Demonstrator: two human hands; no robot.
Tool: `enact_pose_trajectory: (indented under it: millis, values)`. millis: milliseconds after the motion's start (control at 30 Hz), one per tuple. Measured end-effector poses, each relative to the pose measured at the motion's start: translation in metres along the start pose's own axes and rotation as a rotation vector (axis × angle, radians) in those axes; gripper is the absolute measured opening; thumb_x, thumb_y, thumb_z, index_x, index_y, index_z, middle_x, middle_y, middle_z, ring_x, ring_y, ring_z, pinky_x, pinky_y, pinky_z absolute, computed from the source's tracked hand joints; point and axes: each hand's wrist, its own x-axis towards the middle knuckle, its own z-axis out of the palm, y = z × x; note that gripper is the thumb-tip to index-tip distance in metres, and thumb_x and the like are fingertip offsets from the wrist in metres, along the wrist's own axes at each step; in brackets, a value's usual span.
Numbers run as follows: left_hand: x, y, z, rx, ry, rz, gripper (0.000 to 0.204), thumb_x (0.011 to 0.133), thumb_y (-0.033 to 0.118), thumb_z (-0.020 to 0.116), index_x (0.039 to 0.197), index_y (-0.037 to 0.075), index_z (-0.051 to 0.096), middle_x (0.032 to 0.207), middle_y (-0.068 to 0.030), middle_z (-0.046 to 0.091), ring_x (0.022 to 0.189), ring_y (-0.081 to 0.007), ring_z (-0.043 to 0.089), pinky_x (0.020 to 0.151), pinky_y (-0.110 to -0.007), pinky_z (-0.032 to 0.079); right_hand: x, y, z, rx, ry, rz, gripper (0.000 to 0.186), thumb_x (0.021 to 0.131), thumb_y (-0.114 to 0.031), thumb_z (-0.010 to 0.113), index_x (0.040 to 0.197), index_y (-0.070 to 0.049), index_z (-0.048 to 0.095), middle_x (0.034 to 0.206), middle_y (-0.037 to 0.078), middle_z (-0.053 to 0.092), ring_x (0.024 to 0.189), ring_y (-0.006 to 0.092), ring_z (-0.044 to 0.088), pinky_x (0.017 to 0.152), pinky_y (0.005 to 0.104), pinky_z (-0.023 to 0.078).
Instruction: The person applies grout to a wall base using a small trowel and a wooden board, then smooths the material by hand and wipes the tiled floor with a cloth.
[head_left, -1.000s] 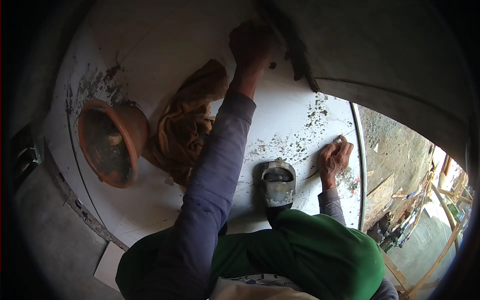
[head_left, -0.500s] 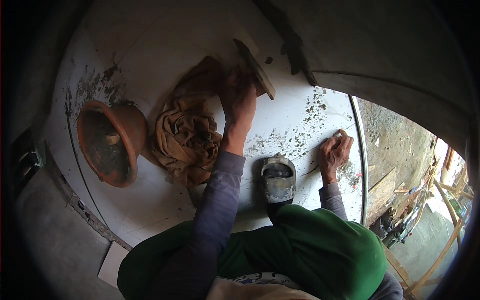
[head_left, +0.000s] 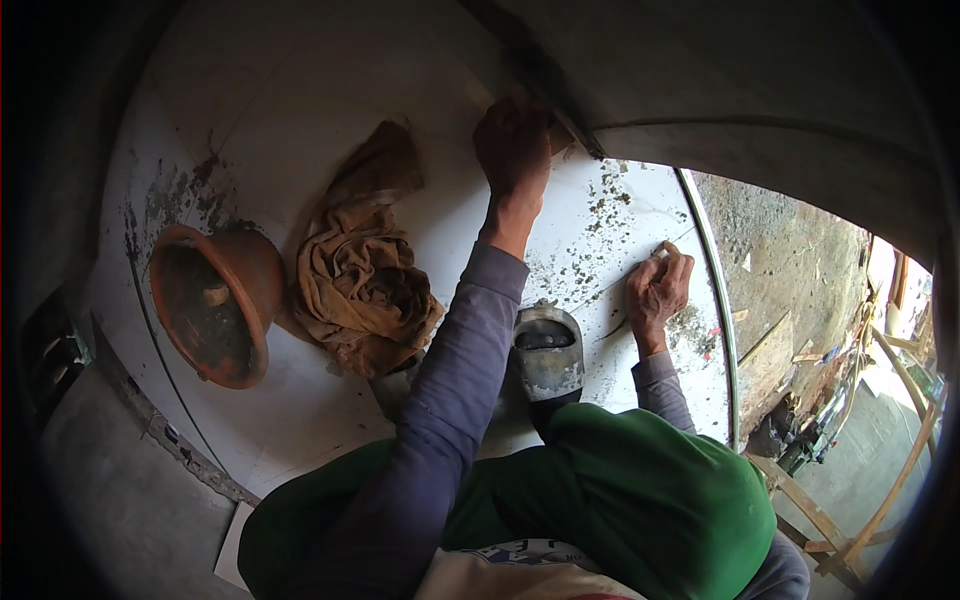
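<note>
My left hand [head_left: 512, 140] reaches far forward to the foot of the grey wall [head_left: 700, 90], where the wall meets the white tiles [head_left: 300, 420]. Its fingers are closed on a flat tool [head_left: 562, 134], of which only a tan edge shows beside the hand. My right hand [head_left: 657, 290] rests palm down on a mortar-speckled tile, fingers spread, near the tiles' right edge. A crumpled brown cloth [head_left: 360, 290] lies left of my left forearm.
An orange-brown bowl [head_left: 215, 310] with grey residue stands at the left on the tiles. My grey shoe [head_left: 547, 352] and green-trousered knees [head_left: 640, 500] fill the lower middle. Beyond the metal edge strip [head_left: 712, 290], rough ground and wooden poles [head_left: 860, 500] lie at the right.
My left hand drew back from the wall toward the cloth with the flat tool, then went forward again to the wall's foot. My right hand has stayed on the tile.
</note>
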Motion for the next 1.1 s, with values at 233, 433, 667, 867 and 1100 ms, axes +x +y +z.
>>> enact_pose_trajectory:
  millis: [233,433,667,867,1100]
  values:
    - [0.022,0.012,-0.004,-0.179,-0.072,0.158,0.009,0.099,0.009,0.066,0.092,0.004,0.068,0.081,0.0032,0.061,0.074,-0.0055,0.05,0.066,-0.028,0.042,0.0,-0.003,0.002,-0.007,-0.021,0.019,0.037,0.09,-0.005,0.064,0.126,-0.01,0.067,0.097,0.01,0.058,0.081,0.0287,0.064,0.068,0.0432,0.054]
    - [-0.005,0.048,-0.027,-0.393,-0.168,0.124,0.006,0.097,0.005,0.064,0.095,0.003,0.07,0.085,0.0018,0.066,0.081,-0.0063,0.054,0.071,-0.028,0.044,-0.003,0.008,0.0,-0.034,-0.004,0.009,0.037,0.089,-0.003,0.065,0.126,-0.011,0.067,0.097,0.01,0.057,0.081,0.029,0.063,0.069,0.0434,0.054]
    - [-0.027,-0.005,-0.021,-0.129,-0.077,0.011,0.005,0.097,0.003,0.067,0.102,0.001,0.07,0.098,-0.0014,0.07,0.086,-0.0075,0.058,0.075,-0.028,0.046,0.003,-0.003,0.005,0.017,0.031,-0.03,0.032,0.093,-0.003,0.061,0.124,-0.006,0.068,0.093,0.011,0.055,0.077,0.0262,0.059,0.069,0.0419,0.049]
    - [-0.006,0.005,-0.004,0.004,-0.137,0.034,0.004,0.099,0.007,0.069,0.099,0.002,0.068,0.089,0.0006,0.064,0.078,-0.0075,0.055,0.069,-0.029,0.046,-0.001,-0.002,0.001,0.022,0.0,0.013,0.032,0.093,-0.004,0.062,0.125,-0.006,0.068,0.094,0.01,0.056,0.076,0.0256,0.058,0.068,0.0424,0.049]
    - [-0.018,0.061,-0.034,-0.18,-0.104,0.121,0.007,0.099,0.011,0.073,0.099,0.004,0.072,0.083,0.0053,0.064,0.072,-0.0043,0.05,0.066,-0.026,0.043,-0.002,0.001,-0.002,0.02,0.011,0.015,0.032,0.093,-0.003,0.063,0.124,-0.006,0.067,0.094,0.011,0.056,0.074,0.0238,0.058,0.066,0.0414,0.049]
